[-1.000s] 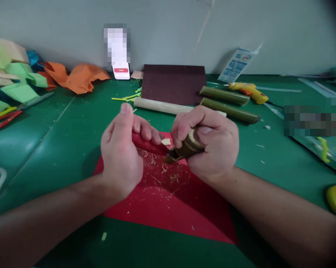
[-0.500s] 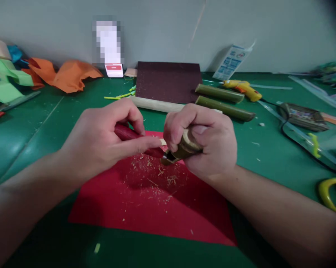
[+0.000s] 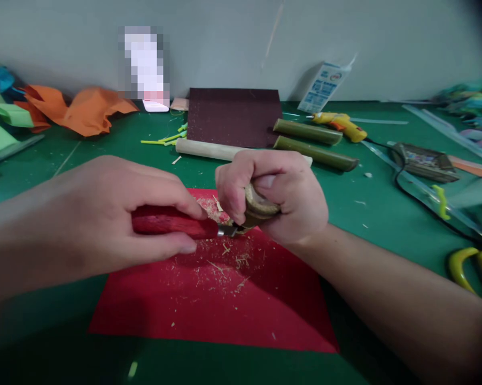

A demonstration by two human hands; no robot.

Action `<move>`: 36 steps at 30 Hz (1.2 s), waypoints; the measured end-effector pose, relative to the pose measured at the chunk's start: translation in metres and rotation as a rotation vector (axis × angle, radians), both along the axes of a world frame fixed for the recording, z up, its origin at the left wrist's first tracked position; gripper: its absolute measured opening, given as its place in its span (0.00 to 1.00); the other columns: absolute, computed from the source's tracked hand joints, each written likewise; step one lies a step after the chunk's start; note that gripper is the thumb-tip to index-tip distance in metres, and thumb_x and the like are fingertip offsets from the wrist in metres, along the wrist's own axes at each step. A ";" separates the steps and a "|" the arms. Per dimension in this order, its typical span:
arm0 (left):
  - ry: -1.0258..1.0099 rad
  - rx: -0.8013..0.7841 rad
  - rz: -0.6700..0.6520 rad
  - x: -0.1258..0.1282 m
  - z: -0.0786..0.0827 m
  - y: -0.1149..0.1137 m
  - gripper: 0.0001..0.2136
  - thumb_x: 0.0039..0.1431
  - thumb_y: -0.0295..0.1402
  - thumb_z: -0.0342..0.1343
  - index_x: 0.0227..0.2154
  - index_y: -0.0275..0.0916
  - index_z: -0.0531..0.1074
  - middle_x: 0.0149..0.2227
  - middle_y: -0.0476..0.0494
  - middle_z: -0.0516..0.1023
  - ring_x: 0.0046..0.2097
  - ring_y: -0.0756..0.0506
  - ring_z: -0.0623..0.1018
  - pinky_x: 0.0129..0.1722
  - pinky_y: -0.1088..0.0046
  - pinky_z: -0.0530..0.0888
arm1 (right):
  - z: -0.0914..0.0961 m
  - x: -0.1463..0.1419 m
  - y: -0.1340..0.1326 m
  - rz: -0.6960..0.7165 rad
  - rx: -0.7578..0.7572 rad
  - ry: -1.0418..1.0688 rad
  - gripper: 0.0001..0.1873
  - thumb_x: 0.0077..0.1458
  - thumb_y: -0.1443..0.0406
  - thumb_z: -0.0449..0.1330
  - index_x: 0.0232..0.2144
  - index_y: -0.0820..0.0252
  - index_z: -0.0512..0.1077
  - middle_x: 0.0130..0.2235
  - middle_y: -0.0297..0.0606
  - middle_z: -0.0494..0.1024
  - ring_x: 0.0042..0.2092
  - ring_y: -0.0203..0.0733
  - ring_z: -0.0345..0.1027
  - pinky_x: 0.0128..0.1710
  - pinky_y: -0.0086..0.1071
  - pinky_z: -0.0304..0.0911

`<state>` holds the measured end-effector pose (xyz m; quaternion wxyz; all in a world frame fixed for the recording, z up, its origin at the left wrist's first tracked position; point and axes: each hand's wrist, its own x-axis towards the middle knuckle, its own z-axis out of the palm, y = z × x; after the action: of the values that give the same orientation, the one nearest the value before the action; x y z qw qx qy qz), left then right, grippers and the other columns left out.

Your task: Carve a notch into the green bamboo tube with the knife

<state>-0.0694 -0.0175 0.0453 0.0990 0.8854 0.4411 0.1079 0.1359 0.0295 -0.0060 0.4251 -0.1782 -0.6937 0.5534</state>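
My left hand (image 3: 105, 214) is closed around the red handle of a carving tool (image 3: 172, 226), whose metal tip meets a short bamboo piece (image 3: 255, 206). My right hand (image 3: 277, 192) grips that bamboo piece, with the thumb over its cut end. Both hands hover just above a red sheet (image 3: 225, 299) that lies on the green mat and is strewn with fine shavings.
Behind the hands lie a pale wooden dowel (image 3: 204, 149), two green bamboo sticks (image 3: 309, 132), a dark maroon board (image 3: 233, 115) and a yellow glue gun (image 3: 339, 122). Orange and green paper (image 3: 76, 109) is piled at the back left. Yellow-handled pliers (image 3: 469, 267) rest at the right edge.
My left hand has turned and drawn leftward along the red handle, so more of the handle and its metal tip now show. My right hand with the bamboo has shifted slightly left.
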 end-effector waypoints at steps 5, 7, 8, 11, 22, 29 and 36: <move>0.045 0.025 0.022 0.004 0.000 0.003 0.12 0.53 0.44 0.61 0.40 0.52 0.80 0.30 0.60 0.82 0.25 0.54 0.74 0.24 0.84 0.64 | 0.000 0.001 -0.001 -0.019 -0.039 -0.019 0.11 0.46 0.61 0.56 0.14 0.50 0.65 0.16 0.35 0.67 0.22 0.42 0.61 0.20 0.37 0.61; 0.053 0.041 -0.022 0.004 0.000 0.004 0.11 0.54 0.44 0.60 0.40 0.54 0.79 0.31 0.61 0.82 0.26 0.54 0.76 0.24 0.84 0.65 | 0.000 0.001 -0.001 -0.016 -0.042 -0.006 0.10 0.46 0.63 0.55 0.15 0.51 0.65 0.17 0.35 0.68 0.22 0.42 0.62 0.21 0.37 0.61; 0.053 0.029 -0.033 0.004 0.001 0.005 0.11 0.54 0.44 0.60 0.40 0.55 0.79 0.31 0.61 0.82 0.26 0.53 0.77 0.24 0.84 0.66 | 0.000 0.001 -0.001 -0.006 -0.043 0.002 0.10 0.45 0.64 0.54 0.15 0.51 0.66 0.17 0.35 0.68 0.23 0.42 0.62 0.21 0.37 0.61; 0.060 -0.084 0.021 0.005 0.003 0.005 0.11 0.52 0.43 0.62 0.40 0.59 0.78 0.32 0.65 0.82 0.28 0.53 0.79 0.27 0.83 0.69 | -0.001 0.001 -0.001 0.029 -0.044 0.041 0.10 0.45 0.67 0.53 0.16 0.52 0.66 0.18 0.35 0.67 0.23 0.42 0.62 0.21 0.37 0.58; -0.016 -0.131 -0.039 0.003 -0.007 0.011 0.11 0.54 0.38 0.61 0.42 0.54 0.77 0.33 0.63 0.81 0.29 0.55 0.78 0.27 0.87 0.69 | -0.005 0.002 -0.001 0.033 -0.058 0.132 0.11 0.46 0.70 0.53 0.16 0.53 0.66 0.18 0.35 0.67 0.23 0.42 0.60 0.21 0.37 0.57; -0.167 -0.229 0.011 0.007 -0.019 -0.001 0.09 0.55 0.35 0.60 0.40 0.49 0.77 0.36 0.61 0.82 0.32 0.54 0.80 0.28 0.87 0.72 | -0.009 0.000 -0.005 -0.055 -0.041 0.134 0.12 0.49 0.70 0.52 0.17 0.52 0.67 0.18 0.34 0.67 0.22 0.41 0.59 0.21 0.36 0.57; -0.198 -0.113 0.134 0.021 -0.022 -0.017 0.07 0.52 0.32 0.61 0.36 0.44 0.77 0.36 0.53 0.83 0.34 0.49 0.81 0.37 0.77 0.79 | -0.015 -0.003 -0.002 -0.069 0.018 0.197 0.12 0.50 0.69 0.55 0.18 0.53 0.67 0.17 0.33 0.67 0.20 0.40 0.59 0.19 0.35 0.55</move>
<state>-0.0485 -0.0346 0.0229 0.1843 0.8319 0.4929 0.1761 0.1330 0.0276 -0.0206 0.5117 -0.1429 -0.6470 0.5470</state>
